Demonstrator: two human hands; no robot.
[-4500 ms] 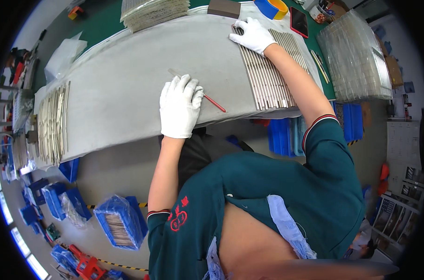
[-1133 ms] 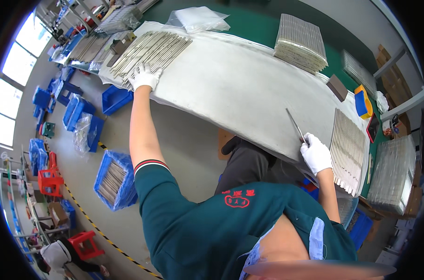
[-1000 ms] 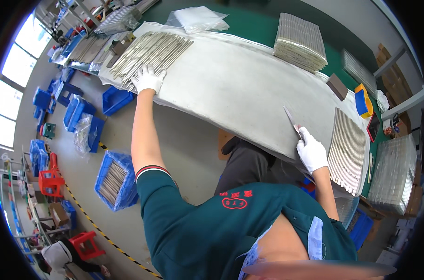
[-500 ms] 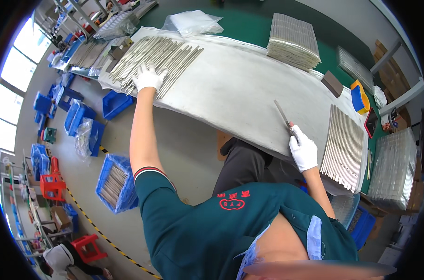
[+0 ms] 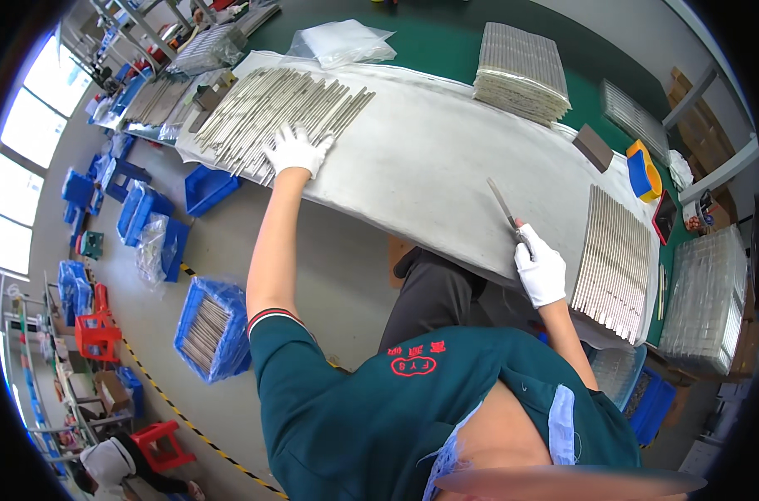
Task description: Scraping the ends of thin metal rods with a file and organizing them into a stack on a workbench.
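A spread of slim metal rods (image 5: pixel 258 113) covers the left end of the white cloth (image 5: pixel 421 150). My gloved left hand (image 5: pixel 299 154) lies over the near right edge of these rods, its fingers spread and nothing gripped. In my gloved right hand (image 5: pixel 541 269), closed near the cloth's front edge, is a thin grey metal strip (image 5: pixel 502 200); it slants up and to the left. Whether the strip is a rod or a tool, I cannot tell. Right of that hand, a neat row of metal rods (image 5: pixel 615 263) lies side by side.
Stacked clear plastic trays (image 5: pixel 521 71) stand at the back, beyond a dark brown block (image 5: pixel 593 149) and a yellow-and-blue holder (image 5: pixel 643 172). Plastic bags (image 5: pixel 342 43) lie at the far edge. On the floor, a blue-lined bin (image 5: pixel 216 334) holds more rods.
My left hand has slid to the right across the rods, and the rods near it have shifted right too. My right hand keeps the strip in nearly the same place.
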